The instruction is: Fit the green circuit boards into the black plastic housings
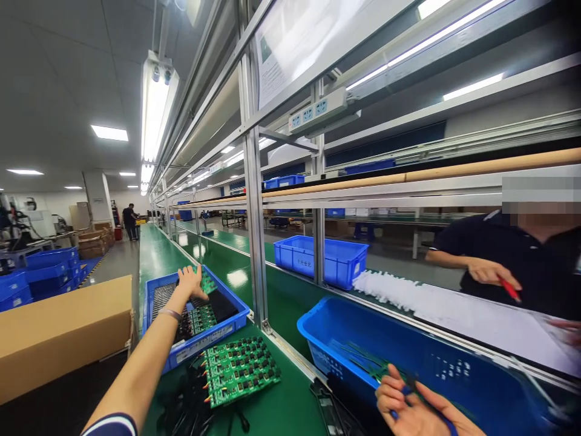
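My left hand [191, 283] reaches into a blue tray [169, 363], with its fingers spread. Beneath and beside it are green circuit boards [203, 319] and a black foam-like sheet [223, 306]; whether the fingertips touch a board I cannot tell. My right hand [411, 409] is closed around blue-handled pliers [407, 390], partly hidden by the fingers and blurred at the dark tip. It is above the near edge of a large blue bin [390, 327] with thin green strips [363, 360] inside. A panel of joined circuit boards [242, 370] lies on the green bench between my hands.
Black cables [184, 399] lie beside the panel. A cardboard box [68, 327] stands at left. A metal post [254, 224] rises behind the tray. Farther back is another blue crate [297, 257]. Across the bench, a person [521, 260] holds a red tool beside white sheeting [476, 324].
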`<action>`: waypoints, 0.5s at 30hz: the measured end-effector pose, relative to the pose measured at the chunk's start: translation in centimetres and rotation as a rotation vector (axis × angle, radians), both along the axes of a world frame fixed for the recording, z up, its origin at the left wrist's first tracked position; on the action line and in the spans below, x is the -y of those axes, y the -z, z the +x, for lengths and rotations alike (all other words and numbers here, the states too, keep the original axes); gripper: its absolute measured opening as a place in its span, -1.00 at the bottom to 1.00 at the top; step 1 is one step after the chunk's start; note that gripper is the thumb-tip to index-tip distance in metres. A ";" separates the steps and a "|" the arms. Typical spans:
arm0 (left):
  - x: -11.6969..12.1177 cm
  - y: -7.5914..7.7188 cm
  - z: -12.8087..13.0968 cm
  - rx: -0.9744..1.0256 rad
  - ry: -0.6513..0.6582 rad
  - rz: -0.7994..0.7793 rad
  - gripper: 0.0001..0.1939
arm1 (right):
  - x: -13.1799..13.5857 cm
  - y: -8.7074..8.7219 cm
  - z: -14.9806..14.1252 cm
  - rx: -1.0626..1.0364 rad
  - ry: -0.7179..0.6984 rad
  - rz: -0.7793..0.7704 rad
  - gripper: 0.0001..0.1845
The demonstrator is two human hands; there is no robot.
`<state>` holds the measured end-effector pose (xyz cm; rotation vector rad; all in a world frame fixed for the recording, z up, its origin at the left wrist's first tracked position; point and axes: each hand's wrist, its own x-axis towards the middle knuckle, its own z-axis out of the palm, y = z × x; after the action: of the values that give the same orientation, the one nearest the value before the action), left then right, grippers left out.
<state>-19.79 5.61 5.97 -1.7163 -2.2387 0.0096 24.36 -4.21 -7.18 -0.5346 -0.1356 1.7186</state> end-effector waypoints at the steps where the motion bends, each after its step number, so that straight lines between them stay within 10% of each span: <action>1: -0.1 -1.5 1.3 -0.016 0.031 0.054 -0.23 | 0.1 0.1 -0.2 0.075 -0.010 0.057 -0.69; 5: 2.1 -3.7 8.9 -0.043 0.284 0.177 0.30 | 0.9 0.1 -1.7 0.361 -0.022 0.165 -0.61; 10: 8.7 1.3 18.0 0.057 0.723 0.092 0.47 | 2.9 -0.9 -2.9 0.863 -0.043 0.349 -0.61; 15: 11.4 5.3 21.4 0.206 0.975 -0.023 0.51 | 4.2 -2.0 -2.6 1.155 0.002 0.417 -0.61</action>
<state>1.58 -5.81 0.71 -2.7157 -1.2829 -0.3710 21.71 -8.45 -5.13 -1.1352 -1.2701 1.1333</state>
